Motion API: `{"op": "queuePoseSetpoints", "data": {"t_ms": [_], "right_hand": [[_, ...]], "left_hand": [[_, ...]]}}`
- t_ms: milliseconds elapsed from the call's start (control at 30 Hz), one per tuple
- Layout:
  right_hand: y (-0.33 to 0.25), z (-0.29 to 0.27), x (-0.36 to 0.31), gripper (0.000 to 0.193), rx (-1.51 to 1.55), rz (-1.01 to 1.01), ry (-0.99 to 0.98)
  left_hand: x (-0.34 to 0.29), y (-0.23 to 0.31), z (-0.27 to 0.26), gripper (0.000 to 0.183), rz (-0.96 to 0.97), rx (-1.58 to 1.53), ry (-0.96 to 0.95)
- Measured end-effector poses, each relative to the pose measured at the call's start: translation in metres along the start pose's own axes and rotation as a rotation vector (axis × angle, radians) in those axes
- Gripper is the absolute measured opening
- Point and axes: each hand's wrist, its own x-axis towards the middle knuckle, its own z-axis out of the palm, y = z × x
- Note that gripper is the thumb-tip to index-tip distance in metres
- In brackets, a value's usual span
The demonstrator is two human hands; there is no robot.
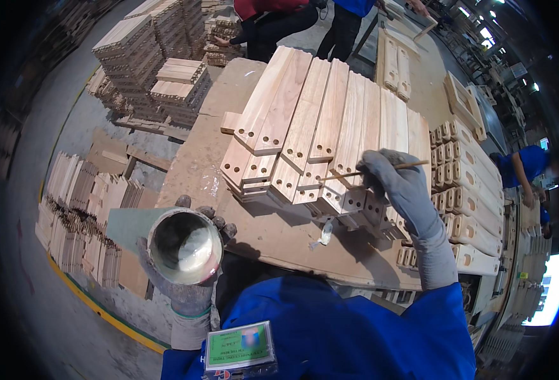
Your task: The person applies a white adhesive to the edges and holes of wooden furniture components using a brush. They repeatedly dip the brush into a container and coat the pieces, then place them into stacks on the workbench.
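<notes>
Head cam, looking down: left hand (187, 278) in a grey glove is wrapped around a round can (185, 246) with pale glue inside, held low just off the bench (194, 168) edge. Right hand (397, 187) pinches a thin stick (373, 171), tip over the drilled ends of the slats (321, 126) stacked on the bench. More blocks (466, 196) sit to the right.

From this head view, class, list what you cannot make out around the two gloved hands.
- Stick tip: too thin to tell whether it enters a hole in the boards.
- Can depth: whitish contents hide the bottom.
- Left hand grip: palm hidden behind the can.
- Right hand: fingertips hidden, curled.
</notes>
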Motion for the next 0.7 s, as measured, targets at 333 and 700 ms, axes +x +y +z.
{"op": "queuePoseSetpoints", "data": {"t_ms": [333, 700], "right_hand": [[0.041, 0.027, 0.025, 0.024, -0.548, -0.569, -0.186], [0.014, 0.040, -0.003, 0.020, -0.336, -0.200, -0.211]], "left_hand": [[-0.008, 0.000, 0.003, 0.086, 0.002, -0.057, -0.025], [-0.019, 0.004, 0.005, 0.086, 0.055, 0.026, 0.057]]}}
